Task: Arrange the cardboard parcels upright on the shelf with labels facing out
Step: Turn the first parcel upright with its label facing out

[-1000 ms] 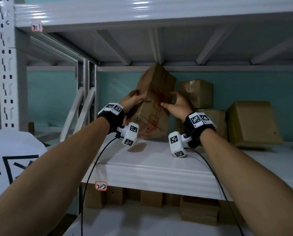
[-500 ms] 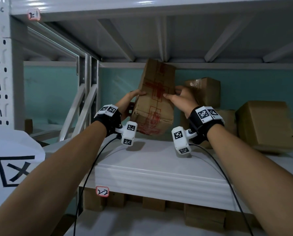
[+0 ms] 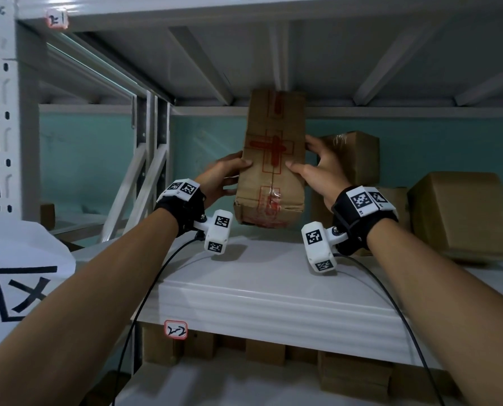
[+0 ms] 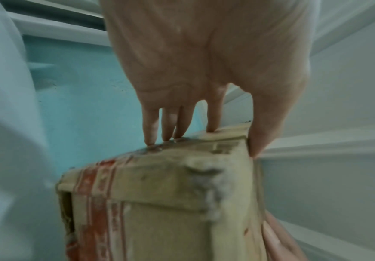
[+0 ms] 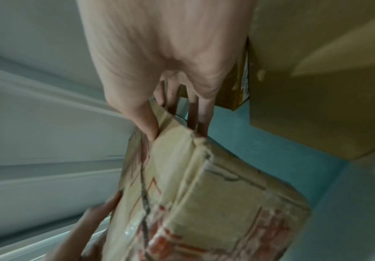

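Observation:
A tall cardboard parcel [image 3: 272, 159] with red cross tape stands almost upright just above the white shelf [image 3: 267, 276], its taped face toward me. My left hand [image 3: 229, 177] grips its left side, thumb on the front and fingers behind. My right hand [image 3: 317, 168] grips its right side the same way. The left wrist view shows the parcel [image 4: 164, 203] from below, with my left hand [image 4: 202, 141] pinching its edge. Seen from the right wrist, the parcel [image 5: 204, 203] sits in my right hand [image 5: 177, 130], thumb on the front.
Two stacked cardboard boxes [image 3: 355, 159] stand right behind my right hand. A larger tilted box [image 3: 458, 212] leans at the far right. The upper shelf's underside [image 3: 273, 63] is close above the parcel. More boxes [image 3: 355, 376] sit on the lower shelf. A white marked sheet [image 3: 19, 282] lies at left.
The parcel has been turned from a leftward lean to nearly upright and lifted slightly. Both hands shifted up along its sides.

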